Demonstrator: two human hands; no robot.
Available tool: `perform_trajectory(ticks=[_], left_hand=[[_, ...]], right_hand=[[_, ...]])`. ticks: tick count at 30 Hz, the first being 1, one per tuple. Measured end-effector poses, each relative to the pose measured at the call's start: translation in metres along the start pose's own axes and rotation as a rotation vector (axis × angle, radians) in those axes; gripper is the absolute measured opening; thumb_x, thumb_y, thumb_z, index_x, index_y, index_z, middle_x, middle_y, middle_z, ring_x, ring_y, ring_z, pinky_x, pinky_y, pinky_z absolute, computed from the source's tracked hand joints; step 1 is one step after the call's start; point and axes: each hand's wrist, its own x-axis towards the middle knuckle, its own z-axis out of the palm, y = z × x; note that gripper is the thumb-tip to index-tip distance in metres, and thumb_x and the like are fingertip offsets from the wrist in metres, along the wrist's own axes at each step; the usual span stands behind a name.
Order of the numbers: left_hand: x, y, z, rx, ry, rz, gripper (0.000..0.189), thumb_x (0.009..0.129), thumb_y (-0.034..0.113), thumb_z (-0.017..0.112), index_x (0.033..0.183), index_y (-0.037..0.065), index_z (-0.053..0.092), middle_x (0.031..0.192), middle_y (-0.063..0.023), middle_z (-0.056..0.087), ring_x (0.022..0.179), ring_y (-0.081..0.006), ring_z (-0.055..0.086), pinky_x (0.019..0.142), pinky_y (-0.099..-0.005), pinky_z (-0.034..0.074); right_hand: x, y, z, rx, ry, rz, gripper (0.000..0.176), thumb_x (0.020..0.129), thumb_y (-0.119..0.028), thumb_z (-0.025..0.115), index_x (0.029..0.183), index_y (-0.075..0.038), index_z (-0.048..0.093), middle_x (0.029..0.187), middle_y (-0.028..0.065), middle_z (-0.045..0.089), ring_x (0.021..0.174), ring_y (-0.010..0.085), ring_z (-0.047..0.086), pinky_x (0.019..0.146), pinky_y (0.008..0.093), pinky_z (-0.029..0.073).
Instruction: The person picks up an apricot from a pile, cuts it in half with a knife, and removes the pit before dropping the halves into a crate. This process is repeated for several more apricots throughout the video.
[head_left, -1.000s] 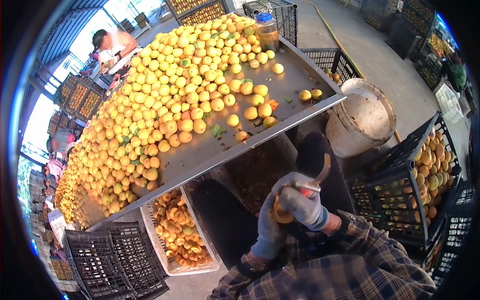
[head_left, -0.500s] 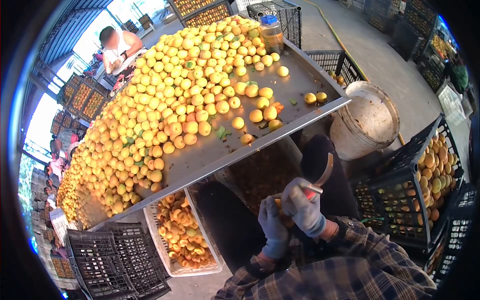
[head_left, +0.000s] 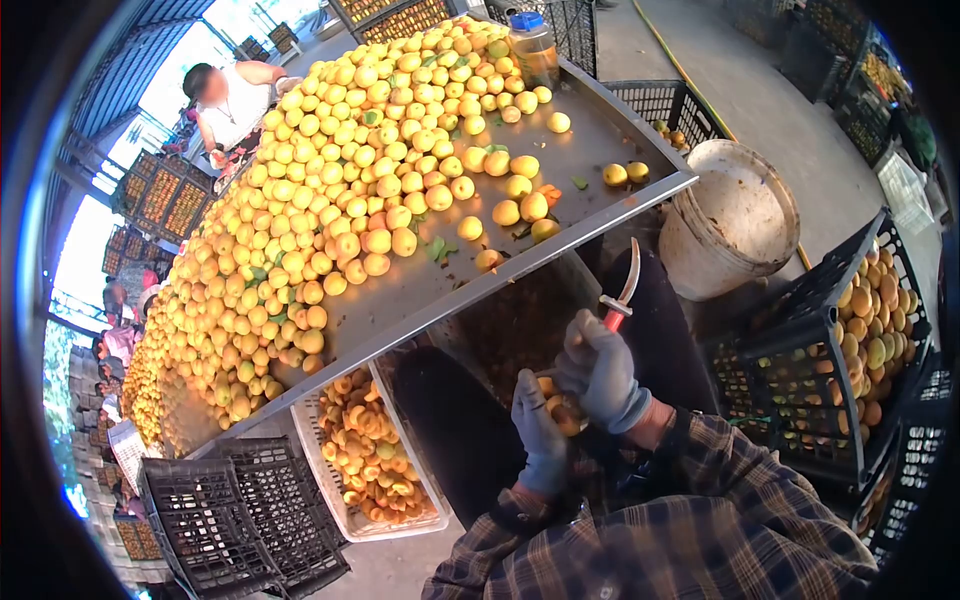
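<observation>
Both my hands wear grey gloves and meet over my lap. My left hand (head_left: 538, 425) cups an orange apricot (head_left: 558, 407), which looks split open. My right hand (head_left: 600, 372) grips a curved knife with a red handle (head_left: 621, 300), blade pointing up, and its fingers also press on the apricot. A metal table (head_left: 440, 285) in front of me carries a big heap of yellow-orange apricots (head_left: 340, 200). My plaid sleeves fill the bottom of the view.
A white crate of halved apricots (head_left: 372, 460) sits under the table at my left. Black crates with apricots (head_left: 860, 340) stand at my right, empty black crates (head_left: 240, 510) at lower left. A white bucket (head_left: 735, 220) stands beyond the table corner. A person (head_left: 235, 100) works at the far side.
My hands shifted slightly up and left. The knife blade swung more upright, and the apricot between my fingers now shows more of its flesh.
</observation>
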Motion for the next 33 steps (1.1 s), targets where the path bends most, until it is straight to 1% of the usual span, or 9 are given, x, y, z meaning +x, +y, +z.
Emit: perform_trajectory(ticks=[6, 9, 13, 18, 20, 24, 26, 32, 33], left_hand=[[0.005, -0.007, -0.006, 0.172, -0.196, 0.207, 0.048, 0.105, 0.045, 0.034, 0.107, 0.003, 0.057, 0.09, -0.0036, 0.061, 0.08, -0.0118, 0.058, 0.072, -0.0241, 0.049], [0.011, -0.007, 0.003, -0.143, -0.1, -0.034, 0.044, 0.107, 0.04, 0.031, 0.109, 0.004, 0.056, 0.098, -0.0037, 0.06, 0.086, -0.0117, 0.058, 0.076, -0.0259, 0.049], [0.01, -0.016, -0.016, 0.077, -0.275, 0.028, 0.022, 0.097, 0.02, 0.056, 0.111, 0.003, 0.053, 0.103, -0.004, 0.06, 0.091, -0.0124, 0.058, 0.078, -0.0276, 0.048], [0.017, -0.035, -0.046, -0.098, -0.601, 0.019, 0.045, 0.076, 0.004, 0.076, 0.113, 0.003, 0.052, 0.105, -0.0051, 0.061, 0.094, -0.0138, 0.059, 0.078, -0.028, 0.049], [-0.01, 0.005, -0.012, 0.59, -0.455, 0.556, 0.042, 0.075, 0.007, 0.078, 0.109, 0.003, 0.053, 0.1, -0.0048, 0.061, 0.09, -0.0148, 0.06, 0.077, -0.0285, 0.049], [0.012, -0.014, -0.027, 0.693, -0.455, 0.593, 0.035, 0.077, 0.008, 0.077, 0.104, 0.003, 0.055, 0.095, -0.003, 0.061, 0.085, -0.0147, 0.061, 0.073, -0.0267, 0.049], [0.007, 0.018, 0.004, 0.046, -0.298, -0.13, 0.037, 0.101, 0.045, 0.048, 0.082, 0.013, 0.051, 0.07, 0.0003, 0.055, 0.06, -0.0103, 0.053, 0.054, -0.0191, 0.042], [0.032, 0.013, -0.022, -0.357, -0.216, -0.238, 0.039, 0.099, 0.048, 0.051, 0.087, 0.011, 0.057, 0.071, -0.0006, 0.058, 0.058, -0.0118, 0.054, 0.051, -0.0213, 0.045], [0.031, 0.015, -0.019, -0.36, -0.199, -0.21, 0.039, 0.099, 0.048, 0.051, 0.087, 0.011, 0.057, 0.071, -0.0006, 0.058, 0.058, -0.0118, 0.054, 0.051, -0.0213, 0.045]], right_hand=[[-0.005, 0.001, -0.003, -0.13, -0.073, -0.056, 0.034, 0.097, -0.041, 0.048, 0.073, -0.016, 0.043, 0.057, -0.0067, 0.032, 0.044, 0.0064, 0.028, 0.042, 0.0227, 0.024], [-0.005, 0.008, -0.015, -0.135, -0.278, -0.089, 0.02, 0.096, -0.022, 0.058, 0.08, -0.01, 0.052, 0.062, -0.006, 0.043, 0.044, 0.0026, 0.036, 0.04, 0.0204, 0.027], [-0.007, 0.012, -0.015, -0.199, -0.343, -0.219, 0.024, 0.091, -0.024, 0.067, 0.082, -0.007, 0.053, 0.073, -0.002, 0.052, 0.06, 0.0045, 0.046, 0.052, 0.0199, 0.037], [-0.002, 0.016, -0.027, -0.133, -0.477, -0.089, 0.033, 0.088, -0.032, 0.072, 0.081, -0.006, 0.052, 0.073, -0.0003, 0.053, 0.059, 0.0054, 0.046, 0.053, 0.0202, 0.037], [0.0, 0.014, -0.028, -0.092, -0.522, -0.016, 0.033, 0.089, -0.032, 0.07, 0.08, -0.006, 0.052, 0.069, -0.0011, 0.05, 0.055, 0.0054, 0.043, 0.049, 0.0205, 0.035], [0.009, 0.011, -0.026, 0.003, -0.58, 0.107, 0.033, 0.093, -0.033, 0.063, 0.08, -0.005, 0.051, 0.058, -0.0036, 0.039, 0.044, 0.0048, 0.033, 0.041, 0.0214, 0.027], [0.003, 0.001, -0.014, -0.009, -0.49, 0.051, 0.032, 0.095, -0.031, 0.06, 0.08, -0.005, 0.051, 0.057, -0.004, 0.038, 0.044, 0.0046, 0.032, 0.041, 0.0213, 0.027], [-0.006, -0.015, -0.006, -0.766, -0.461, -0.445, 0.031, 0.092, -0.035, 0.063, 0.092, -0.005, 0.057, 0.063, 0.0034, 0.058, 0.049, 0.0149, 0.055, 0.048, 0.0286, 0.045], [-0.012, -0.013, -0.006, -1.215, -0.475, -0.513, 0.029, 0.089, -0.034, 0.066, 0.094, -0.006, 0.058, 0.067, 0.0075, 0.062, 0.055, 0.0219, 0.061, 0.053, 0.0334, 0.049]])
